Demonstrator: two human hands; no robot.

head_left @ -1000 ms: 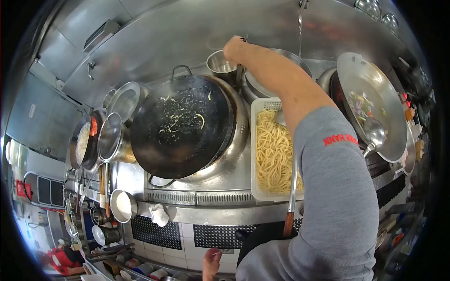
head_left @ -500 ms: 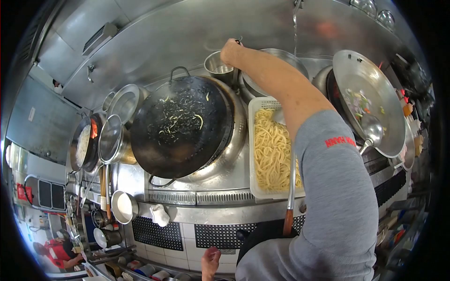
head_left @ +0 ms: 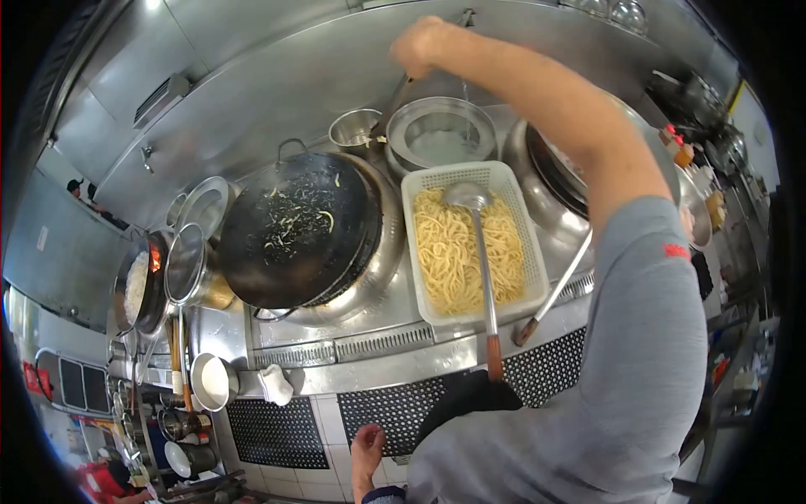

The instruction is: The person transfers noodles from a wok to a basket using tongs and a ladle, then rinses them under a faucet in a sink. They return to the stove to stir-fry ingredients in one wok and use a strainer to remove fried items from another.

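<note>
Reaching: the right hand (head_left: pixel 422 44) is raised at 12 o'clock, high against the steel back wall (head_left: pixel 277 76), on a grey-sleeved arm.
Right fingers: they are seen closed around the top of a long dark handle (head_left: pixel 393 99); what sits at its lower end is hidden behind the small steel pot (head_left: pixel 354 128).
Handle place: it is slanted down from the fist toward the small steel pot, at 11 o'clock of the noodle basket (head_left: pixel 508 189).
Left hand (head_left: pixel 366 445): it is held low at 6 o'clock, near the tiled stove front; whether its fingers are apart or together cannot be told.
Basket: yellow noodles are held in it, and a ladle (head_left: pixel 474 220) is laid across them, bowl at 12 o'clock, wooden grip at 6.
Wok (head_left: pixel 294 231): it is tilted on its burner at 9 o'clock of the basket, with noodle scraps stuck inside.
Round steel basin (head_left: pixel 441 133): it is set just behind the basket.
</note>
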